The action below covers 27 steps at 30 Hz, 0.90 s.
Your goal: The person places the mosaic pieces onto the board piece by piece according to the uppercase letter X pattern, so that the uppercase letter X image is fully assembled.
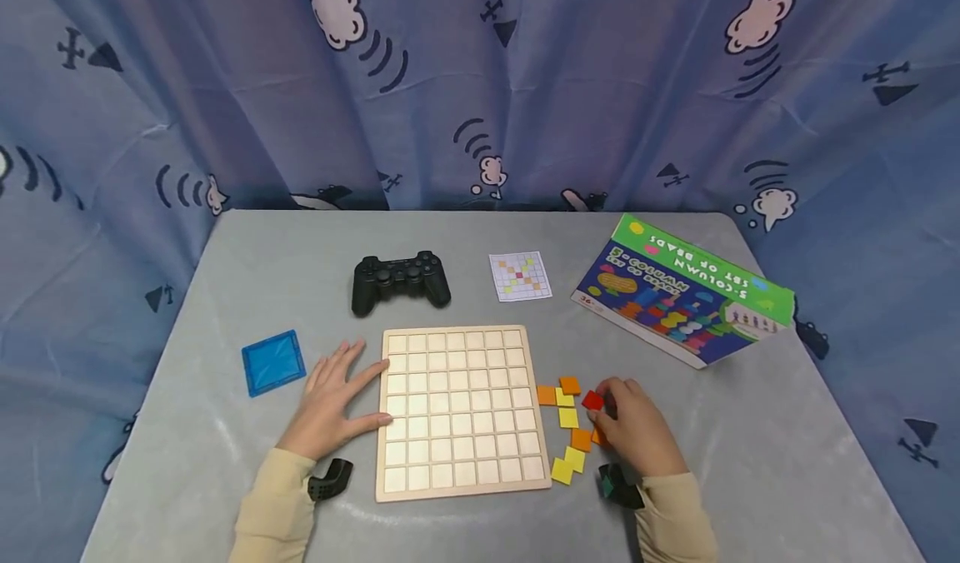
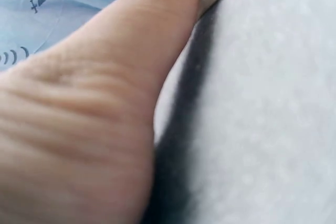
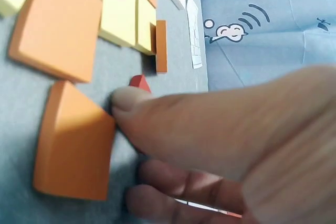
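Note:
A wooden grid board (image 1: 462,495) lies on the table between the two hands, its squares bare. Spread fingers of my left hand (image 1: 330,401) rest against the board's left edge; in the left wrist view the thumb (image 2: 142,35) meets the board's side. To the right of the board, my right hand (image 1: 637,430) pinches a small red square tile (image 1: 592,401) between thumb and fingers. Most of the red tile (image 3: 139,82) is hidden behind the thumb in the right wrist view. An orange tile (image 3: 76,145) lies just beside that thumb, partly covered by the hand in the head view.
Several yellow tiles (image 1: 568,418) and orange tiles (image 1: 581,440) lie along the board's right edge. Behind the board are a black game controller (image 1: 401,280) and a printed pattern card (image 1: 521,276). A blue tray (image 1: 273,363) sits at left, a colourful box (image 1: 682,288) at back right.

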Available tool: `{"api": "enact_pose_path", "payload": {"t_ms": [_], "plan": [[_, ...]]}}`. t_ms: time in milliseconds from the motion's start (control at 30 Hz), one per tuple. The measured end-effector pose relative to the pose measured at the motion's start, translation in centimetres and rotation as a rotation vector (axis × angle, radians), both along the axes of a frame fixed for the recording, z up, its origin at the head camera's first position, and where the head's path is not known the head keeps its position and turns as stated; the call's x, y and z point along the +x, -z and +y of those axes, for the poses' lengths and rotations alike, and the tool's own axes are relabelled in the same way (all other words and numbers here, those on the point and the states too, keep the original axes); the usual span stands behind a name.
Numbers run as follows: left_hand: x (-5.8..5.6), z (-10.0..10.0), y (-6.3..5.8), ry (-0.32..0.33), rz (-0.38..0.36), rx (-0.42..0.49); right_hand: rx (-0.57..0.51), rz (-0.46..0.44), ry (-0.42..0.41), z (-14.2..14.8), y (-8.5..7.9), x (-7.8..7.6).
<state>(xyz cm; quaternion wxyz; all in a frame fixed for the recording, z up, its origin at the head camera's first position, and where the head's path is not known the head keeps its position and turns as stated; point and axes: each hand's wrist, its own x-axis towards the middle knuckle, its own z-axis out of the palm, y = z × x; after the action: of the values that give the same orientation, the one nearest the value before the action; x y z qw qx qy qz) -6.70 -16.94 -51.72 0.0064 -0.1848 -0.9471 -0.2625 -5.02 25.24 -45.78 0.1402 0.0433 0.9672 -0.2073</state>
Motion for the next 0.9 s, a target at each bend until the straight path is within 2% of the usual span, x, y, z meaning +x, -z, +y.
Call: {"api": "enact_pose_path", "payload": {"t_ms": [300, 467, 667, 767, 900], "plan": [[0.0, 0.0, -0.2, -0.008, -0.057, -0.013, 0.003, 0.026, -0.029, -0.4, 0.1, -0.2], [0.1, 0.1, -0.2, -0.002, -0.065, -0.009, 0.013, 0.112, -0.099, -0.8, 0.3, -0.2], [0.1, 0.0, 0.0, -0.007, -0.048, -0.01, 0.022, 0.206, -0.119, -1.6, 0.5, -0.6], [0.0, 0.0, 0.1, -0.006, -0.035, -0.013, 0.043, 0.211, -0.126, -1.9, 0.7, -0.9], [0.0, 0.0, 0.2, -0.003, -0.026, -0.01, 0.076, 0.175, -0.105, -2.2, 0.7, -1.2]]}}
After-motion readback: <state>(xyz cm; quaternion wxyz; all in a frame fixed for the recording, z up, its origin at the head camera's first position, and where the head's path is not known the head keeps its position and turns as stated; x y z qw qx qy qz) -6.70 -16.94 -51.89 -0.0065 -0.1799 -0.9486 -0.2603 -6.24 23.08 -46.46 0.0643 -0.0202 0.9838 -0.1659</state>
